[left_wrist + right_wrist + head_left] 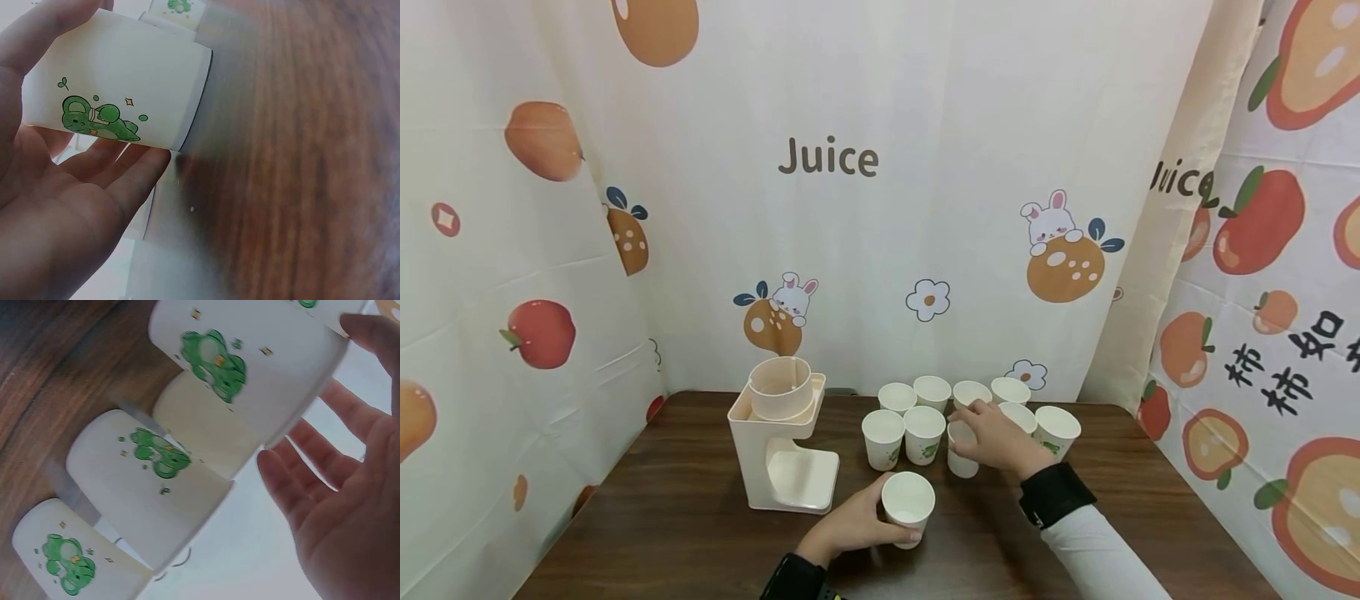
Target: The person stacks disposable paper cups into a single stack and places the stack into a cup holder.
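My left hand (859, 518) grips a white paper cup (910, 500) near the front of the table, thumb and fingers around its side. A green cartoon animal is printed on that cup, plain in the left wrist view. Farther right, my right hand (996, 437) reaches down over another paper cup (962, 460) in the front of a group. Its thumb (372, 334) meets the rim on one side, while other fingers pass behind the cup. Several more upright paper cups (925, 435) stand close around it, with green prints.
A cream juicer-like appliance (756, 458) with a round top (781, 389) stands left of the cups. Dark brown wood covers the table (685, 508). Behind it hangs a white curtain (865, 225) printed with fruit and the word Juice.
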Demonstrator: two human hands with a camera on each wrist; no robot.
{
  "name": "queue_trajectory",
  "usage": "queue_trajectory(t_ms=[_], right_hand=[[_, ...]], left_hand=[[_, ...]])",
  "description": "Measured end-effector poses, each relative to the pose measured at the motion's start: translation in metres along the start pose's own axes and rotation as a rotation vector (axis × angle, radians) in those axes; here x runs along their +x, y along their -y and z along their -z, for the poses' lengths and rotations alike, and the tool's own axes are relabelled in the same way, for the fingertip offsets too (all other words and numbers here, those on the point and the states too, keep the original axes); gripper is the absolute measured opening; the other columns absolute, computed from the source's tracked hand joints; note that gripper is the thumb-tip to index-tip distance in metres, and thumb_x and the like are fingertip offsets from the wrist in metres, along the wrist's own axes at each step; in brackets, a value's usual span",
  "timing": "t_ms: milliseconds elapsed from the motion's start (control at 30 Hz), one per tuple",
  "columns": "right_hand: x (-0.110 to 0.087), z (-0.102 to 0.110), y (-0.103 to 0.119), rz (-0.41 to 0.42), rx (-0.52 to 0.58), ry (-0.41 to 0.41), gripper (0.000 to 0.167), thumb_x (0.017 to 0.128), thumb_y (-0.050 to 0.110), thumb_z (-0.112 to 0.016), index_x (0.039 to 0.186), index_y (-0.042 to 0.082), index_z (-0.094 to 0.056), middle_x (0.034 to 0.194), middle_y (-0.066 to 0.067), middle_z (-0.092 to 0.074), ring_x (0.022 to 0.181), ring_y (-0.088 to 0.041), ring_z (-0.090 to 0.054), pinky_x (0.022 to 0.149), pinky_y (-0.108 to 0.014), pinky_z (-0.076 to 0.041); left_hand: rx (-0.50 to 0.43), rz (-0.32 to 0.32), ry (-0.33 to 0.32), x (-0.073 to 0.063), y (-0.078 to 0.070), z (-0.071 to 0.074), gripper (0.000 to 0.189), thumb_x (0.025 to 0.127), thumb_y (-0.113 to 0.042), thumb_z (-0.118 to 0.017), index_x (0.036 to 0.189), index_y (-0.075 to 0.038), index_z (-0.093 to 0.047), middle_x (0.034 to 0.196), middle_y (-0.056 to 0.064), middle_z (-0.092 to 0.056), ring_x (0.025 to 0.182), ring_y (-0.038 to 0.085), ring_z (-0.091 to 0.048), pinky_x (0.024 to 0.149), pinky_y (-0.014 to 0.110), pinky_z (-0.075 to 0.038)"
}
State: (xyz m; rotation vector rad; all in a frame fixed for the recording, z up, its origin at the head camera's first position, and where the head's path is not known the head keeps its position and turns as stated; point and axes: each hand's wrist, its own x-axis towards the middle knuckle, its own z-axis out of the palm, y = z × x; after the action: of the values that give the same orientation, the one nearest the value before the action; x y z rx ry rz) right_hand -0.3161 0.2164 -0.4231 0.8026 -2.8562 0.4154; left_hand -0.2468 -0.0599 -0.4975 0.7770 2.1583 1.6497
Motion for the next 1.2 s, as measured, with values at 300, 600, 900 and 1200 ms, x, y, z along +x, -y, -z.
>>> queue_trajectory(t_ms=[300,600,900,1200], right_hand=[[-0.002,0.01,0.006,-0.065,0.044,0.101,0.034,0.084,0.03,-0.079,0.113,0.016,-0.069,0.109,-0.009,-0.059,0.096,-0.025,-0.055,0.079,-0.042,-0.05],[-0.005,0.016,0.015,-0.055,0.087,0.162,0.04,0.08,0.027,-0.082,0.115,0.012,-0.068,0.118,-0.011,-0.061,0.096,-0.024,-0.059,0.078,-0.041,-0.051],[-0.004,0.014,0.021,-0.131,0.116,0.212,0.043,0.078,0.027,-0.084,0.117,0.013,-0.069,0.114,-0.011,-0.06,0.091,-0.022,-0.059,0.077,-0.045,-0.052],[-0.004,0.018,0.024,-0.124,0.122,0.224,0.044,0.08,0.029,-0.083,0.119,0.014,-0.069,0.118,-0.011,-0.06,0.097,-0.023,-0.059,0.081,-0.046,-0.051]], left_hand=[[0.005,-0.006,-0.004,0.0,0.0,-0.001,0.071,0.081,-0.022,-0.085,0.141,-0.016,-0.047,0.123,-0.005,-0.061,0.114,0.015,-0.058,0.097,0.042,-0.042],[-0.001,-0.006,-0.006,0.0,0.0,-0.001,0.07,0.082,-0.022,-0.085,0.141,-0.018,-0.048,0.122,-0.005,-0.061,0.114,0.016,-0.057,0.097,0.043,-0.042],[-0.002,0.003,-0.002,0.0,0.001,-0.001,0.07,0.082,-0.022,-0.085,0.141,-0.018,-0.047,0.122,-0.005,-0.061,0.113,0.016,-0.057,0.096,0.043,-0.042],[-0.01,0.009,-0.009,0.0,0.0,0.0,0.068,0.082,-0.021,-0.084,0.14,-0.019,-0.048,0.121,-0.005,-0.061,0.113,0.016,-0.058,0.097,0.043,-0.042]])
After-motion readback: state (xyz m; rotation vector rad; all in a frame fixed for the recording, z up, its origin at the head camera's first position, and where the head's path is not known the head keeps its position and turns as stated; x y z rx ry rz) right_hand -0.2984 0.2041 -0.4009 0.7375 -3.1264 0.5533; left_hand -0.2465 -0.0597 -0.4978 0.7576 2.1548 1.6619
